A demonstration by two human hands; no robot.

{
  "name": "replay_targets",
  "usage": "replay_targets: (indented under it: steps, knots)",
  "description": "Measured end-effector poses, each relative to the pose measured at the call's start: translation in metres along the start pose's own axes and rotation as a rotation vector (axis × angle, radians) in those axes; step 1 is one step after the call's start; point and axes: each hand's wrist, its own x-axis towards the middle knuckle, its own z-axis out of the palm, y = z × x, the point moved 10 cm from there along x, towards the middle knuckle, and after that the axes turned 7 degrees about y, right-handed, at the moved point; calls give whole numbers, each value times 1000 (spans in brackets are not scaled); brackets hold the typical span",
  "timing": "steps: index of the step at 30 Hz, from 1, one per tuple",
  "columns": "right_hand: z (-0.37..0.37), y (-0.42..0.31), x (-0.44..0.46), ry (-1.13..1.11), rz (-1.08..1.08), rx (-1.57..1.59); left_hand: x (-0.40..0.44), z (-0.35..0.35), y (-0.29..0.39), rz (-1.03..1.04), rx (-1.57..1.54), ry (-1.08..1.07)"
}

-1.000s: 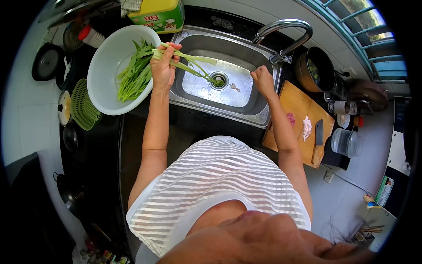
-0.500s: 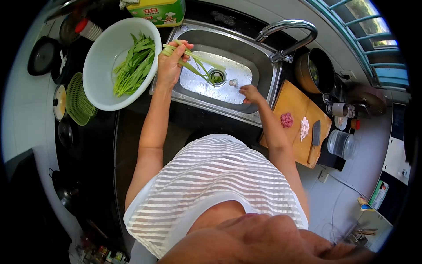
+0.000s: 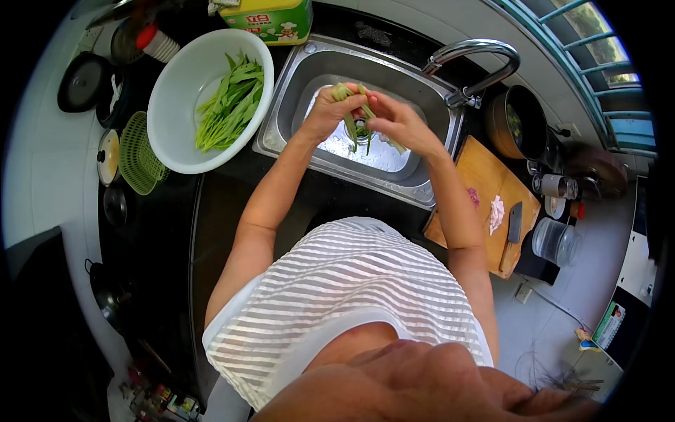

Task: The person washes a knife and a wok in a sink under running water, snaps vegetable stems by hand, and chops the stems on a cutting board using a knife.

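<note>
Centrally, near the top of the frame, the left grip (image 3: 325, 118) is closed round a few pale green stalks (image 3: 349, 125), their ends poking out past the thumb. Just to the right, the right grip (image 3: 406, 128) bends in towards it, fingertips at the same stalks; whether it pinches them or only touches them, I cannot tell. One stalk slants down and right, beneath the right grip. Under both lies the steel sink (image 3: 299, 88), its floor shiny, with dark green scraps (image 3: 361, 131) in the middle, partly hidden by the stalks. A curved tap (image 3: 481, 47) rises at the sink's upper right corner.

At upper left, just beside the sink, stands a white bowl (image 3: 176, 91), with leafy greens (image 3: 235, 102) lying along its right side. Left of the bowl is a green basket (image 3: 137, 155); at the top edge, between bowl and tap, is a yellow and green box (image 3: 278, 24).

Right of centre, a wooden board (image 3: 485, 165) carries pink meat (image 3: 473, 198), partly hidden by the right arm (image 3: 453, 204), then pale strips (image 3: 497, 213) and a knife (image 3: 515, 221). Above the board stands a pot (image 3: 498, 112); right of the knife, a clear jar (image 3: 555, 243). The black table (image 3: 151, 239) stretches down the left side.
</note>
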Motion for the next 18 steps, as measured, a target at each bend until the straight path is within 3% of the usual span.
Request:
replay_targets:
  steps: [3,5,6,7,10,13,18]
  knots:
    - [10,11,5,-50,35,51,4,8,3,27,-2,-4]
    - [-18,8,-1,199,46,-143,4,10,4,15,18,15]
    - [-33,16,-6,291,155,-125,5,8,2,-28,-134,54]
    - [-49,10,-7,411,63,-141,5,5,0,-71,-287,91]
    - [-52,13,-14,358,127,-53,9,7,-7,-86,-443,10]
    - [-17,6,-14,174,60,-92,13,12,-12,-113,-606,-14]
    - [-20,36,-23,101,203,-326,22,-6,-6,-55,-755,19]
